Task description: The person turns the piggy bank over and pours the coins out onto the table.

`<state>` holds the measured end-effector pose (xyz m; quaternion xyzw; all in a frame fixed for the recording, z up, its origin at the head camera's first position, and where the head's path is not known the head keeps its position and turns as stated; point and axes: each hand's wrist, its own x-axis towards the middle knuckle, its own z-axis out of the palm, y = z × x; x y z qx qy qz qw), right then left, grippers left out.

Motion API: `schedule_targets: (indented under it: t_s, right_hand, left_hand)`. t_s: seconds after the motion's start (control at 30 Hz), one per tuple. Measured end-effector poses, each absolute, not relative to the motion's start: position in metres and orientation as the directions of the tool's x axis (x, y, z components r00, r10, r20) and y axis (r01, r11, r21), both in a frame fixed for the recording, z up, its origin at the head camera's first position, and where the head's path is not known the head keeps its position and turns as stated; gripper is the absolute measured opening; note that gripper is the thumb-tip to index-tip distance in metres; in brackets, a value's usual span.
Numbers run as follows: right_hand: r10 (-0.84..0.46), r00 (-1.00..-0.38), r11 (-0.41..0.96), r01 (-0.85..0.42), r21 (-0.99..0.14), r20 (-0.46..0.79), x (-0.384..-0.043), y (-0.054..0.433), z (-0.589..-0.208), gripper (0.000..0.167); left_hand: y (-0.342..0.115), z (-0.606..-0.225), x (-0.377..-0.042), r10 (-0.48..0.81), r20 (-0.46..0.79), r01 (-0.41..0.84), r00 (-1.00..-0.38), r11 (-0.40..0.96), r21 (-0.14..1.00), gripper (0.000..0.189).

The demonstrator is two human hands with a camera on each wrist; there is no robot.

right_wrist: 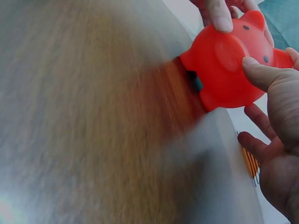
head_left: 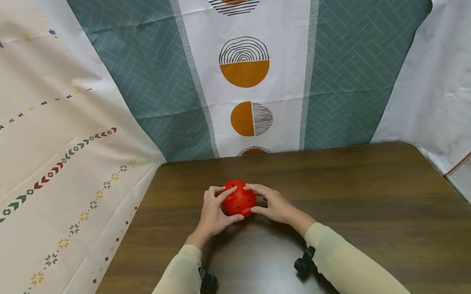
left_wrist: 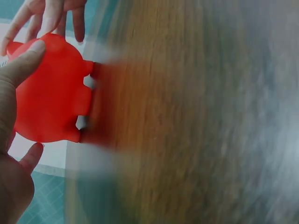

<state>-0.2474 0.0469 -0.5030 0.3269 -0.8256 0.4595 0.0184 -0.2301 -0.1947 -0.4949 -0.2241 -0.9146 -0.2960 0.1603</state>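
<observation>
A shiny red piggy bank is at the far middle of the table, its snout and dark eyes facing my body. From its left side my left hand grips it, thumb low at the front and fingers over the top. My right hand grips the opposite side. In the right wrist view, the right thumb presses the face beside the snout of the piggy bank. Stubby feet show under the piggy bank in the left wrist view; whether they touch the wood, I cannot tell.
The brown wooden table has rounded far corners. Behind it hangs a green and white cloth with orange circles. A cream patterned cloth lines the left, and a pale cloth the right. Small black devices sit at both wrists.
</observation>
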Motion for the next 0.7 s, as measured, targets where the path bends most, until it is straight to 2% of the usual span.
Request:
schedule_targets:
  t_s: [0.17, 0.4, 0.7]
  right_hand:
    - [-0.527, -0.778, 0.343, -0.564, -0.751, 0.343, -0.243, 0.055, -0.504, 0.066]
    - [-0.511, -0.776, 0.334, -0.576, -0.746, 0.371, -0.236, 0.062, -0.503, 0.067]
    - [-0.474, -0.805, 0.342, -0.540, -0.769, 0.355, -0.224, 0.079, -0.505, 0.065]
  left_hand:
    - [-0.190, -0.497, -0.228, 0.315, 0.433, 0.519, -0.845, 0.679, 0.519, 0.074]
    - [-0.181, -0.498, -0.225, 0.321, 0.420, 0.516, -0.849, 0.676, 0.526, 0.073]
    - [-0.163, -0.499, -0.222, 0.336, 0.407, 0.521, -0.850, 0.657, 0.545, 0.073]
